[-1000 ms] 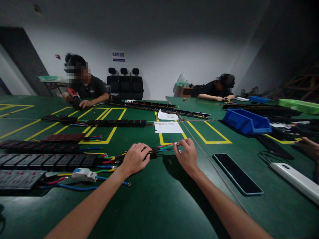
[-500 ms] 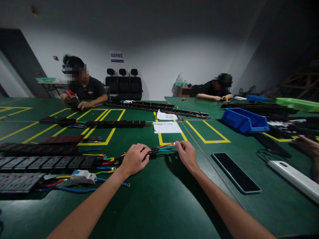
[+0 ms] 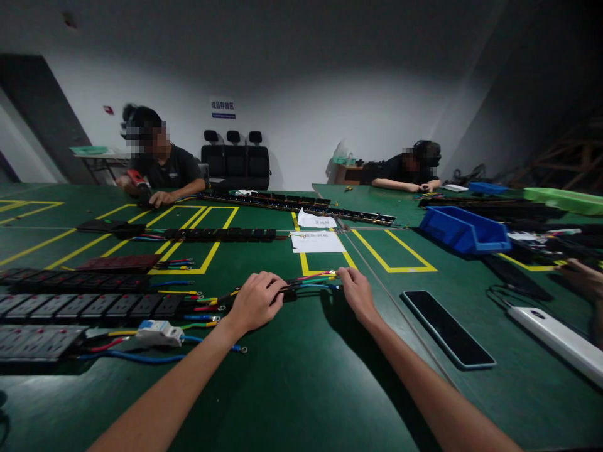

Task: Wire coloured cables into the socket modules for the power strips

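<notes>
My left hand (image 3: 259,302) is closed over a bundle of coloured wires (image 3: 306,282) on the green table. Red, yellow, green and blue leads fan out to the right of its fingers, with metal lugs at their ends. At those ends is my right hand (image 3: 357,294), fingers curled together and tips beside the lugs; whether a lug sits between them is hidden. To the left of my left hand, rows of black power strips (image 3: 98,307) lie with their wire leads pointing toward me. A white breaker-like block (image 3: 159,333) sits among the nearest leads.
A phone (image 3: 447,329) and a white power bank-like bar (image 3: 556,342) lie to the right, with a blue bin (image 3: 464,230) beyond. White paper sheets (image 3: 318,242) lie ahead. Two people sit across the table, one holding a red power tool (image 3: 139,181); another person's hand (image 3: 581,278) is at far right.
My right hand has shifted slightly right, and the lugs now show more clearly by its fingertips. My left hand keeps its place on the wires.
</notes>
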Demonstrator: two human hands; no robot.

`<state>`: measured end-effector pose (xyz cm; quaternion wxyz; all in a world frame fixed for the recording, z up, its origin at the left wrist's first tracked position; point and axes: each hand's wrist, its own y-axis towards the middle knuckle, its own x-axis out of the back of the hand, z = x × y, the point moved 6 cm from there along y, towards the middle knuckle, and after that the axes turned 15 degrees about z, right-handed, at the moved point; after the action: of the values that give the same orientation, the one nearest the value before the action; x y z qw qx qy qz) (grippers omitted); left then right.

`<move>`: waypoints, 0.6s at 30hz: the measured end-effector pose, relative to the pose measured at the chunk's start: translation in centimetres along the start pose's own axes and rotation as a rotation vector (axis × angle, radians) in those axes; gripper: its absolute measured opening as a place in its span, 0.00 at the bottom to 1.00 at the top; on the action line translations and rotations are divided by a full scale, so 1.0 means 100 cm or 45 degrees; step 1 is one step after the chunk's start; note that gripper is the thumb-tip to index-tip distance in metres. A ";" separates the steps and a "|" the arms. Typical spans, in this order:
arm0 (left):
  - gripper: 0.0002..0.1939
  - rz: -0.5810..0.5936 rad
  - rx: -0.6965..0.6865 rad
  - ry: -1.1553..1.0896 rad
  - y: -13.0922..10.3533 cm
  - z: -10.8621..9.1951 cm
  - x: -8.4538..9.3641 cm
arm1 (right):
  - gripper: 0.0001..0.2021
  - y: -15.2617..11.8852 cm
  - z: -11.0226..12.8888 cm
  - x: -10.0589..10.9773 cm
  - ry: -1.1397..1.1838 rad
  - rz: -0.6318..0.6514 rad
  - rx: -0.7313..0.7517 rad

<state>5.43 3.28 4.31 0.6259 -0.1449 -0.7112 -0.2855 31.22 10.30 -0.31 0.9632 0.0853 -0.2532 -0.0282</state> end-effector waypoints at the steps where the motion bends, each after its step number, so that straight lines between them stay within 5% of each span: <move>1: 0.11 -0.003 0.001 -0.004 0.000 0.000 0.000 | 0.25 0.001 -0.002 0.000 0.007 0.007 -0.014; 8: 0.12 -0.023 -0.010 -0.044 0.000 0.003 -0.002 | 0.26 0.002 -0.002 -0.007 -0.085 0.163 -0.031; 18: 0.11 -0.006 -0.051 -0.044 0.000 0.002 -0.002 | 0.17 -0.011 0.021 0.001 -0.103 -0.179 0.276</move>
<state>5.32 3.39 4.09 0.6097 -0.1609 -0.7164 -0.2986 30.25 8.94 1.37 0.9330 0.2052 -0.2870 -0.0715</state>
